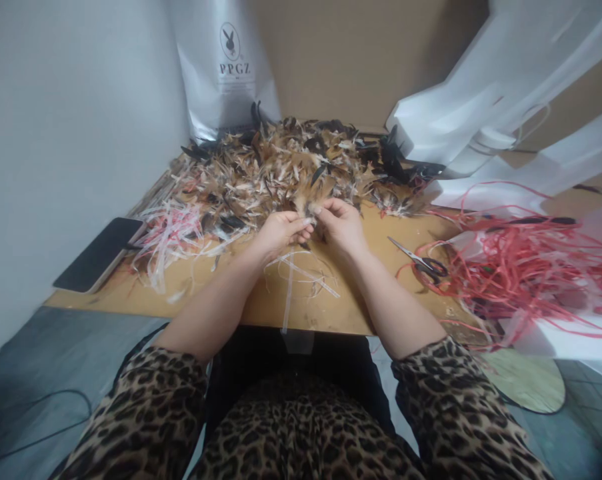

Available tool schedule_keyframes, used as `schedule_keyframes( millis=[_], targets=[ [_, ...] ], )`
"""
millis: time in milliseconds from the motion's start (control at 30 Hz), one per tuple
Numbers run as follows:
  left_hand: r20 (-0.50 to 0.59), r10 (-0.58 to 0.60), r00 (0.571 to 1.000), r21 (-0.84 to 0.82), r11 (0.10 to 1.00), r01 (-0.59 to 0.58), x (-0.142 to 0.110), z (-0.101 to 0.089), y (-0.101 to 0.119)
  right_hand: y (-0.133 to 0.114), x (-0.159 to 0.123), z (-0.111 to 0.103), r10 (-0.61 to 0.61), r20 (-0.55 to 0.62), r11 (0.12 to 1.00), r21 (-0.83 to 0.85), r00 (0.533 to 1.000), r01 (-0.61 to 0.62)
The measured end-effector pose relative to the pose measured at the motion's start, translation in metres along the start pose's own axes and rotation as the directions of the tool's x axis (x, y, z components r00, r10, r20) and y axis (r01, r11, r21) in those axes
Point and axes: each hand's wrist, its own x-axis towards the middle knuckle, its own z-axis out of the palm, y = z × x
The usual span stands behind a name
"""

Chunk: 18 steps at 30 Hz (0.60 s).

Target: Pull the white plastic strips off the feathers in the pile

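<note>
Our left hand (291, 229) and right hand (337, 223) meet just in front of the feather heap (281, 163), fingertips of both pinching a small brown feather tuft (308, 200) between them. Worktop (331, 313): heap along far edge; loose white strips (301, 277) below our hands, reaching the near edge; open scissors (421, 260) to the right, beside red strings (535, 267) at the right edge; phone (101, 253) at the near left corner

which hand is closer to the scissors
The right hand. It is up and to the left of the scissors, at the feathers; the left hand is beyond it, farther left. Neither touches the scissors.
</note>
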Motion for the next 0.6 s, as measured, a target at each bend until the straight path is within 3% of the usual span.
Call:
schedule_keyframes(
  millis=[167,333,400,500,600],
  targets=[
    [-0.097,0.054,0.994,-0.066,0.996,-0.06,0.002,-0.003,0.007,-0.012,0.002,-0.009,-0.034,-0.016,0.997,-0.075,0.999,0.033],
    [-0.179,0.074,0.981,-0.181,0.978,-0.106,0.008,-0.013,0.009,-0.012,0.007,-0.021,-0.045,0.054,0.933,-0.355,0.998,0.061],
    [-0.186,0.073,0.98,-0.2,0.973,-0.11,0.009,-0.015,0.01,-0.006,0.009,-0.024,-0.093,0.084,0.855,-0.504,0.992,0.122],
    [-0.187,0.072,0.98,-0.221,0.969,-0.113,0.009,-0.015,0.01,0.003,0.01,-0.025,-0.229,0.096,0.669,-0.708,0.969,0.228],
    [-0.182,0.06,0.981,-0.222,0.97,-0.101,0.008,-0.014,0.011,0.007,0.01,-0.022,-0.266,0.094,0.547,-0.805,0.959,0.231]
  ],
)
